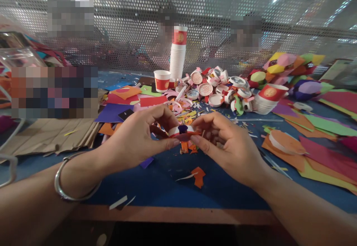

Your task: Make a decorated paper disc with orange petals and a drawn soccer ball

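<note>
Between both hands is a cut-off paper cup bottom, a shallow white ring with a dark blue patch on its rim and a reddish-purple face below. My left hand pinches its left side with thumb and fingers; a silver bangle circles that wrist. On the opposite side, my right hand grips the edge, thumb in front and fingers curled behind. The piece is held above the table, and its far side is partly hidden. Under it lie orange paper scraps on the blue tabletop.
Behind the hands is a heap of cut cup bottoms, beside a tall stack of paper cups and a red-and-white cup. Coloured paper sheets spread at right. Flattened brown cardboard lies left. A perforated metal screen stands behind.
</note>
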### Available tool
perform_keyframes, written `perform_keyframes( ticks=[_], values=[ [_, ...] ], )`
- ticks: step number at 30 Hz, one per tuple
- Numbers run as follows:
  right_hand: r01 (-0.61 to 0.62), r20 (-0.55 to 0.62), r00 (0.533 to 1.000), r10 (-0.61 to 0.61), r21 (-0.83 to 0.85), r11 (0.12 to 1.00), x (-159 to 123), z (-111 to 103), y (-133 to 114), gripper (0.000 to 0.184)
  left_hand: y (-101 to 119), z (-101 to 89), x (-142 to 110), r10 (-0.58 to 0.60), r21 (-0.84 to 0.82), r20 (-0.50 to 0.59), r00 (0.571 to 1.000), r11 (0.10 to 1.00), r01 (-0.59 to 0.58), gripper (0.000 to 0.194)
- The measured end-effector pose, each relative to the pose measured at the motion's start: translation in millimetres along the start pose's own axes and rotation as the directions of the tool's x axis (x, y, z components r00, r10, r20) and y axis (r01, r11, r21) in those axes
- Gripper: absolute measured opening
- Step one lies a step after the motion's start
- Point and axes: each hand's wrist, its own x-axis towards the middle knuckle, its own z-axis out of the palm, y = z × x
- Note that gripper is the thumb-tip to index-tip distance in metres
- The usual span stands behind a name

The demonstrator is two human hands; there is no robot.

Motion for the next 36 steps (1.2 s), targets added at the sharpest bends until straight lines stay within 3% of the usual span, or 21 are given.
perform_keyframes(
  ticks=[3,6,9,12,18,22,24,26,28,29,30,32,34,36],
  values=[
    [0.005,-0.033,0.999,-0.005,-0.017,1.000,0,-1,1,0.028,2,-3.0,-2,0.102,0.096,-0.022,0.995,0.990,-0.099,0.017],
    [0.001,-0.048,0.999,-0.002,-0.024,1.000,1,-2,3,0.029,6,-6.3,-3,0.242,0.292,-0.046,0.969,0.931,-0.219,0.017],
    [-0.010,-0.061,0.998,0.010,0.002,1.000,2,-3,5,0.029,8,-7.5,-3,0.432,0.495,-0.035,0.901,0.791,-0.359,0.021],
    [-0.041,-0.061,0.997,0.048,0.110,0.993,4,-4,3,0.030,7,-6.7,-2,0.563,0.580,-0.004,0.826,0.674,-0.457,0.025],
    [-0.157,0.013,0.987,0.161,0.324,0.933,7,-4,-2,0.034,1,-3.0,1,0.697,0.644,0.087,0.711,0.506,-0.574,0.024],
    [-0.209,0.098,0.978,0.185,0.413,0.886,7,-2,-4,0.040,-3,1.0,1,0.709,0.643,0.123,0.695,0.476,-0.599,0.025],
    [-0.217,0.101,0.976,0.192,0.446,0.869,7,-1,-3,0.044,-5,2.4,1,0.665,0.619,0.077,0.743,0.552,-0.558,0.030],
    [-0.195,0.066,0.980,0.186,0.459,0.867,7,0,-3,0.048,-7,2.3,2,0.538,0.487,-0.059,0.841,0.751,-0.446,0.038],
    [-0.170,0.022,0.984,0.179,0.441,0.881,7,-1,-1,0.051,-8,0.7,5,0.279,0.175,-0.174,0.944,0.952,-0.250,0.042],
    [-0.164,0.006,0.984,0.178,0.424,0.891,7,-1,-1,0.052,-8,-0.3,6,0.125,-0.017,-0.177,0.976,0.991,-0.130,0.043],
    [-0.158,-0.009,0.984,0.177,0.409,0.899,7,-1,0,0.053,-8,-1.2,7,-0.022,-0.197,-0.135,0.991,0.980,-0.005,0.043],
    [-0.151,-0.026,0.984,0.175,0.386,0.910,8,-1,1,0.055,-5,-1.7,7,-0.229,-0.455,0.013,0.973,0.866,0.209,0.043],
    [-0.151,-0.029,0.984,0.173,0.369,0.917,8,0,1,0.056,-2,0.1,6,-0.309,-0.569,0.140,0.941,0.752,0.332,0.043],
    [-0.163,-0.021,0.983,0.182,0.350,0.922,9,2,1,0.056,0,3.1,4,-0.326,-0.595,0.214,0.921,0.704,0.387,0.042]
  ],
)
